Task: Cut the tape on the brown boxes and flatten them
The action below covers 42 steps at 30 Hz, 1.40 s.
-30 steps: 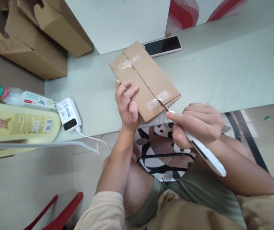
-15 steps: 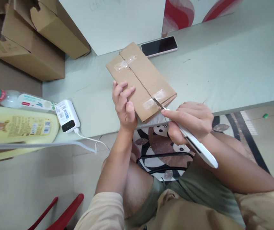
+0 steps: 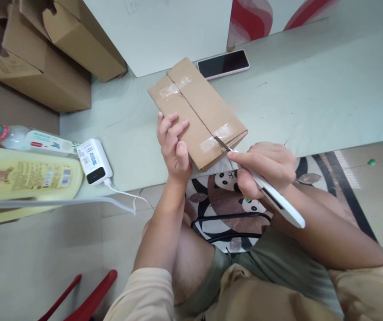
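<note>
A flat brown cardboard box (image 3: 208, 104), with a seam down its middle and clear tape (image 3: 215, 137) across it at both ends, is tilted over the table's near edge. My left hand (image 3: 174, 145) grips it by the left side, fingers lying on its top face. My right hand (image 3: 268, 167) is closed around a white utility knife (image 3: 283, 207), index finger stretched along it toward the blade. The bare blade rests on the seam at the near strip of tape. My right palm hides part of the handle.
Behind the box lies a phone (image 3: 223, 64) on the pale table (image 3: 312, 93). A white power bank (image 3: 94, 160) with a cable, a yellow bottle (image 3: 27, 174) and a clear plastic bottle (image 3: 14, 137) are at left. Open cardboard cartons (image 3: 54, 76) stand at the back left.
The knife handle's rear end has risen slightly in view with my right hand. The blade tip stays on the near tape, and my left hand and the box hold still.
</note>
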### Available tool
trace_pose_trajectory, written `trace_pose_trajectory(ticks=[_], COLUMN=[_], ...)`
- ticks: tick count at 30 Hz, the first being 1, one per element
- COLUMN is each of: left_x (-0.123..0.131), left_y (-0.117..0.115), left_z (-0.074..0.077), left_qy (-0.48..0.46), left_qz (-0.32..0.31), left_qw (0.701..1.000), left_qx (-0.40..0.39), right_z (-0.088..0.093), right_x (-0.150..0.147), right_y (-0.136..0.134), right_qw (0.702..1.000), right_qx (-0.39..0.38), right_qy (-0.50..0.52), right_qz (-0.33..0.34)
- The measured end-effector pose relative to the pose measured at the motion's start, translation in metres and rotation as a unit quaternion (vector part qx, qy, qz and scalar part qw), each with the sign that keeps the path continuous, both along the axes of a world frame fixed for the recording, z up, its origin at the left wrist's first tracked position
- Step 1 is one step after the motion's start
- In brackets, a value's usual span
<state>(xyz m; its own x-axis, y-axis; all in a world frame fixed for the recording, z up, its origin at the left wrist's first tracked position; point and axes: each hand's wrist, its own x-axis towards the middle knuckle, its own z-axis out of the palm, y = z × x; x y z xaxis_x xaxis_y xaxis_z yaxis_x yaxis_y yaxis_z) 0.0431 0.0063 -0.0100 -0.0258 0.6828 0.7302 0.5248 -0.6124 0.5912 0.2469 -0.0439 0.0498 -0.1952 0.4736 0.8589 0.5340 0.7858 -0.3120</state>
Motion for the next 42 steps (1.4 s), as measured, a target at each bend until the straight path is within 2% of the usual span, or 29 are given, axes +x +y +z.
trace_pose_trajectory(ticks=[5,16,22,27,34,42], left_x=[0.0002,-0.0022,-0.0001,0.0006,-0.0011,-0.0009], left_y=[0.0011,0.0024,0.0018,0.0005,0.0001,0.0032], left_z=[0.0003,-0.0023,-0.0006,0.0030,0.0004,-0.0029], left_qy=[0.003,0.014,0.010,0.003,-0.003,-0.005], left_qz=[-0.006,-0.022,0.003,-0.020,-0.009,0.001], left_qw=[1.000,0.999,1.000,0.999,1.000,1.000], left_qx=[0.024,0.020,0.026,0.039,0.004,0.026], right_z=[-0.0008,-0.0018,-0.0016,-0.0015,-0.0030,-0.0046], right_x=[-0.0002,0.0003,0.0005,0.0011,0.0016,0.0001], right_y=[-0.0001,-0.0014,-0.0011,-0.0006,-0.0001,-0.0001], right_qw=[1.000,0.999,1.000,1.000,1.000,1.000], right_qx=[-0.007,-0.027,-0.026,-0.021,-0.016,-0.020], right_qy=[0.002,0.002,0.009,0.000,-0.008,0.001], right_qz=[-0.004,-0.023,-0.006,0.001,-0.002,-0.008])
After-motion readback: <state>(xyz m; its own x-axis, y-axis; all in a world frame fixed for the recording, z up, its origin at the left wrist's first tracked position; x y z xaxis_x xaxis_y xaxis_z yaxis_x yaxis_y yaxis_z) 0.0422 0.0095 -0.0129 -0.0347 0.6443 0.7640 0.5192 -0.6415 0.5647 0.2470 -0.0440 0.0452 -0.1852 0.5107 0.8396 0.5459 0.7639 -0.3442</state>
